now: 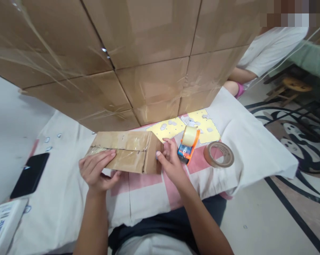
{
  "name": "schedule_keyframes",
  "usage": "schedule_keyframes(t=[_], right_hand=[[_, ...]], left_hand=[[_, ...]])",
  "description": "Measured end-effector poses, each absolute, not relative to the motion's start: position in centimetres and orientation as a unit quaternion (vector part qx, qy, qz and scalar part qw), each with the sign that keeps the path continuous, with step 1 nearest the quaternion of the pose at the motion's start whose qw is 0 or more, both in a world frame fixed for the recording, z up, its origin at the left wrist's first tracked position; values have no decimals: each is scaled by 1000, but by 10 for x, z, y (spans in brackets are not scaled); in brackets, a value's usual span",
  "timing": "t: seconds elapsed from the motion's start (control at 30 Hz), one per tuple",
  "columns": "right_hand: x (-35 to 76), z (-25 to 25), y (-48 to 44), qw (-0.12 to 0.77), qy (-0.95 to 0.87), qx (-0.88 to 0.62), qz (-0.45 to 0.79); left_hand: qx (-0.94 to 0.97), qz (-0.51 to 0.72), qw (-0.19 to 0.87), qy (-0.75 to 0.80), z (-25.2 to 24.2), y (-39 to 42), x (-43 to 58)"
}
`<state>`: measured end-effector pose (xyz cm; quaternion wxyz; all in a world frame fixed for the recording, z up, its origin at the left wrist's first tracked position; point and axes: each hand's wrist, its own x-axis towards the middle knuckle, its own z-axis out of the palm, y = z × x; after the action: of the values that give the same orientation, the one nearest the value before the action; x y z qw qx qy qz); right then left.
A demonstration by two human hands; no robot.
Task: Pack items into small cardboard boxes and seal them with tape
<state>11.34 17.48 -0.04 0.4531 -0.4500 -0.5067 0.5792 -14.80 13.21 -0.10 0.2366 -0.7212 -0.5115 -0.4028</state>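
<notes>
A small brown cardboard box (128,150) with clear tape over its top seam is between my two hands, above the cloth-covered table. My left hand (100,170) grips its left part, fingers on top and thumb at the near lower edge. At the box's right end is my right hand (172,161), its thumb and fingers curled against that face. Just right of this hand lies an orange and blue tape dispenser (187,145) with a clear roll. A brown tape roll (218,154) lies flat further right.
Stacked taped cartons (154,78) rise behind the table (242,141). A black phone-like slab (29,175) and a white package (5,223) lie at the left. A person in a white sleeve (274,53) sits back right, near a wooden stool (290,86).
</notes>
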Motion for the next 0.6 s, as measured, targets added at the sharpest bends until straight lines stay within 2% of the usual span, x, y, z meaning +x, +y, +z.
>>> schedule_keyframes(t=[0.1,0.37,0.5,0.6], right_hand=[[118,-1,175,413,-544,-429,591],[103,-17,144,410,-583,-424,559],[92,-29,130,436,-564,-452,536],[82,-34,123,466,-482,-485,562]], left_hand=[[-725,-400,224,-514,1,130,-150],[-698,-425,181,-547,-17,97,-80],[-679,-419,169,-578,-27,85,-56],[-683,-409,171,-581,-28,87,-55]])
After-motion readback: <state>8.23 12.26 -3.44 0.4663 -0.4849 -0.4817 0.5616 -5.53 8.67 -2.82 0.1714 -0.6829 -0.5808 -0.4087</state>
